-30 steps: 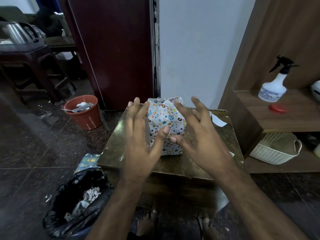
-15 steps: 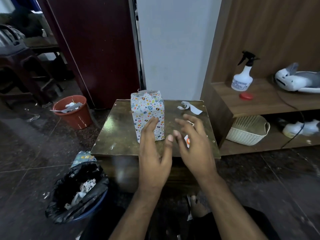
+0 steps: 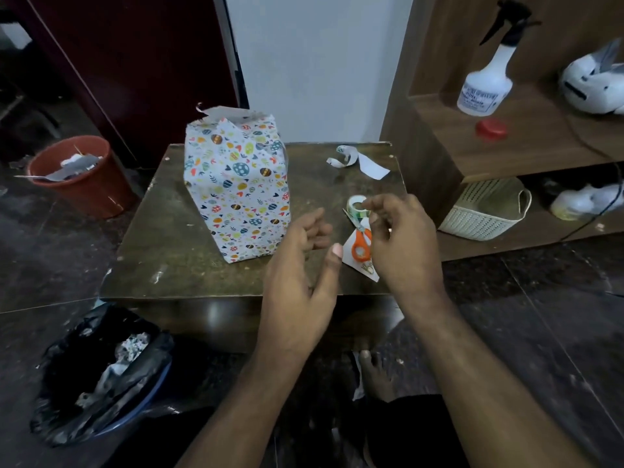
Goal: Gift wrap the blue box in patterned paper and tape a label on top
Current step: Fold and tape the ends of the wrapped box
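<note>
The worktop [image 3: 189, 265] is a dark, scuffed wooden slab, and both hands hover over its near right part. Beyond the right hand [image 3: 405, 244], a wooden shelf unit [image 3: 526, 153] holds a white spray bottle [image 3: 486, 86] with a red cap [image 3: 491, 129] lying just in front of it; on the lower shelf, a cream woven basket [image 3: 486, 211] sits level with that hand, its contents out of sight. Below and to the left of the left hand [image 3: 300, 275], on the floor, a bin lined with a black bag [image 3: 94, 376] holds crumpled paper scraps. Farther off to the left of that hand, an orange-red bucket [image 3: 84, 177] holds grey and white paper waste.

The wrapped box [image 3: 238, 190] stands upright on the worktop, just beyond and left of the left hand, apart from both hands. White paper printed with coloured eggs and hearts covers its sides; the paper's top edge stands up loose and ragged, not folded down.

The left hand is relaxed, fingers loosely bent, holding nothing. The right hand hangs with fingers curled over a tape roll [image 3: 357, 205] and orange-handled scissors [image 3: 361, 243]; whether it touches either I cannot tell. The scissors lie on a paper offcut [image 3: 349, 256]. Beyond the right hand lies a curled paper strip [image 3: 359, 161].
</note>
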Motion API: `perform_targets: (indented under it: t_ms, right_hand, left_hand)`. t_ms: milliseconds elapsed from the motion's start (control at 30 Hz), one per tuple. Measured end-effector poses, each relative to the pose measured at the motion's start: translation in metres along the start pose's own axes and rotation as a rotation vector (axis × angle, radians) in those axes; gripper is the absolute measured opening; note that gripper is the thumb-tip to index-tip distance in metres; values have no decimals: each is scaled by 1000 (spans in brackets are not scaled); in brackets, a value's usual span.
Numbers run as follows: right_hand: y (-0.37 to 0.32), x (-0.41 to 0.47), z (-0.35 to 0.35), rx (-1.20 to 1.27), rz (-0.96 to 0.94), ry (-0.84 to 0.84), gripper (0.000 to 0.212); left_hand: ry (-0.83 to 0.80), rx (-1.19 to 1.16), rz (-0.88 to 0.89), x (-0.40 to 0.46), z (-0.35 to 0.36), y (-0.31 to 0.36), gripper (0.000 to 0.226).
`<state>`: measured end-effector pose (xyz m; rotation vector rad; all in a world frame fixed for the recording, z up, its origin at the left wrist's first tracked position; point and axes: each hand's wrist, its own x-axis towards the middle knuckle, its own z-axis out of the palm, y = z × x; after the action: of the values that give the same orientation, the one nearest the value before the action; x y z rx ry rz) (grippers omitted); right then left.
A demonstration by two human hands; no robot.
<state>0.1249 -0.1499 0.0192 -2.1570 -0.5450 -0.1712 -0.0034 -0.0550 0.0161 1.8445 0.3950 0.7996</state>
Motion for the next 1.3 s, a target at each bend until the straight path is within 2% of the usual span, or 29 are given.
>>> perform_targets:
  t_ms: [233, 367, 500, 600, 667, 767, 900, 1000, 1067, 1167, 1300]
  right_hand:
    - [25, 26, 20, -212, -41, -147, 25]
    - [26, 29, 29, -326, -111, -111, 16]
    - [25, 30, 27, -313, -147, -73, 9]
    - [15, 26, 22, -126, -161, 0, 10]
    - [-1, 18, 17, 130, -141, 16, 10]
    - [-34, -8, 3, 515, -14, -88, 14]
    - [-49, -34, -16, 743, 10, -301, 26]
    - [-54, -38, -30, 821, -18, -423, 29]
    - [-57, -37, -34, 842, -33, -463, 30]
    - [-56, -34, -34, 829, -16, -467, 25]
    - [-52, -34, -32, 814, -2, -449, 30]
  left_hand:
    - [-122, 90, -39, -3, -3, -16, 42]
    - [-139, 118, -26, -4, -7, -15, 44]
    - [-144, 154, 24, -6, -10, -13, 46]
    - [-105, 158, 60, -6, -13, -7, 50]
    - [-60, 155, 100, -5, -15, -1, 58]
    - [25, 192, 199, -3, -19, 6, 66]
    - [90, 167, 290, -5, -22, 11, 76]
    - [84, 145, 316, -8, -24, 15, 74]
    - [80, 137, 314, -6, -27, 16, 65]
    - [84, 146, 320, -4, -28, 18, 47]
    - [128, 177, 303, -1, -28, 19, 39]
